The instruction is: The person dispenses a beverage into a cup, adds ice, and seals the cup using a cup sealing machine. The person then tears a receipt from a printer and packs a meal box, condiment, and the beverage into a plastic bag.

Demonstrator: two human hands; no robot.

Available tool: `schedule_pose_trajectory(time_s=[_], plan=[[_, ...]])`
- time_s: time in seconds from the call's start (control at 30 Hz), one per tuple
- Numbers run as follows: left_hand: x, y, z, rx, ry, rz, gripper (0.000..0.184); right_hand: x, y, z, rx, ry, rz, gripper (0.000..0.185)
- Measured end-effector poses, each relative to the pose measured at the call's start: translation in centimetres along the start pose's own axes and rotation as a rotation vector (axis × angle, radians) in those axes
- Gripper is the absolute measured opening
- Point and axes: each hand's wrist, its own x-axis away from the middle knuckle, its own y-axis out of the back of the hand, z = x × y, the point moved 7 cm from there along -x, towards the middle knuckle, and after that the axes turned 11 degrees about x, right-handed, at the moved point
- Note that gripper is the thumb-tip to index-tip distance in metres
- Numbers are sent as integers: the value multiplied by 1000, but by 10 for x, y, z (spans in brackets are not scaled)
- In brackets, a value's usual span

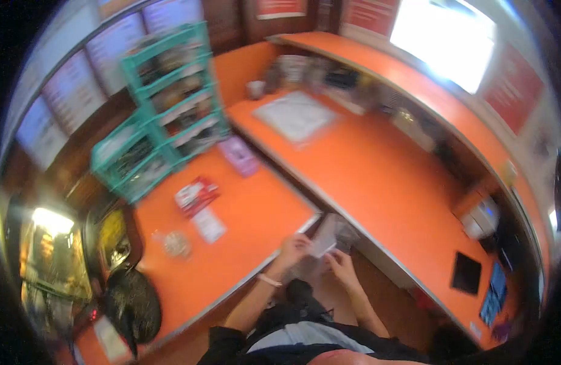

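Observation:
A small pale, thin sheet [323, 244], blurred, is between my hands in front of my body, near the corner where the two orange counters meet. My left hand [294, 248] pinches its left side; a light band circles that wrist. At its lower right edge, the fingers of my right hand [340, 266] are closed on it. Whether it is paper or a plastic packet cannot be made out. Just beyond the hands, a greyish bag-like thing [344, 232] shows in the gap between the counters.
On the left counter [244, 243] lie a red-and-white packet [196, 196], a white slip [208, 225], a clear small heap [176, 244] and a purple box [238, 156]. Teal stacked baskets [177, 100] stand behind. The right counter [359, 176] holds a white sheet [295, 115] and a dark pad [466, 273].

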Motion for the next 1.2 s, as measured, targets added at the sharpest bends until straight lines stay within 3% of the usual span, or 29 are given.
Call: schedule_pose_trajectory(time_s=[0.07,0.13,0.2,0.27,0.3,0.33,0.37,0.4,0.43,0.47,0.67,0.7,0.73,0.77,0.8,0.87,0.9,0.93,1.0,1.07,1.13,1.2], plan=[[39,-5,-17,-186,55,-65,11,5,-36,2,-170,-49,101,16],[66,11,-16,-102,77,-229,10,8,-59,6,-228,22,245,23],[88,50,-28,-193,54,-467,10,17,-99,20,-812,-220,451,37],[124,88,-33,-224,-211,-763,9,46,-129,51,-908,-416,484,42],[150,99,-45,-233,-249,-919,9,36,-145,25,-739,-339,651,42],[165,94,-64,-225,-307,-879,12,22,-162,1,-579,-245,812,42],[170,84,-81,-228,-360,-826,15,19,-171,11,-475,-100,795,41],[191,93,-81,-245,-391,-946,15,25,-188,16,-396,54,764,40],[195,90,-75,-290,-343,-964,15,13,-194,6,-326,55,790,37],[201,89,-70,-327,-290,-970,15,38,-205,43,-259,174,861,31],[277,53,-60,-478,-165,-1164,20,54,-228,-13,-61,24,1053,34],[295,34,-77,-476,-362,-1192,20,52,-226,-29,-27,-20,1072,35],[315,30,-86,-473,-344,-1204,20,50,-223,-40,-56,-64,1086,36],[330,29,-94,-425,-364,-1134,22,77,-215,-15,-105,-70,1102,38],[345,25,-101,-379,-381,-1064,23,79,-216,-16,-421,-244,1083,38],[395,32,-97,-607,-257,-1332,20,108,-199,8,-312,-182,1209,35],[405,27,-98,-610,-251,-1318,20,123,-191,16,-251,-352,1185,29],[422,16,-119,-686,-144,-1413,14,121,-181,22,-213,-357,1203,24],[435,-9,-140,-772,-54,-1480,9,120,-167,43,-182,-232,1465,38],[451,-33,-159,-867,-261,-1605,13,118,-137,89,-89,-191,1396,42],[465,-47,-179,-883,-271,-1604,13,108,-131,91,-140,-189,1345,45],[474,-40,-186,-877,-279,-1622,13,102,-132,94,-179,1,1109,45]])
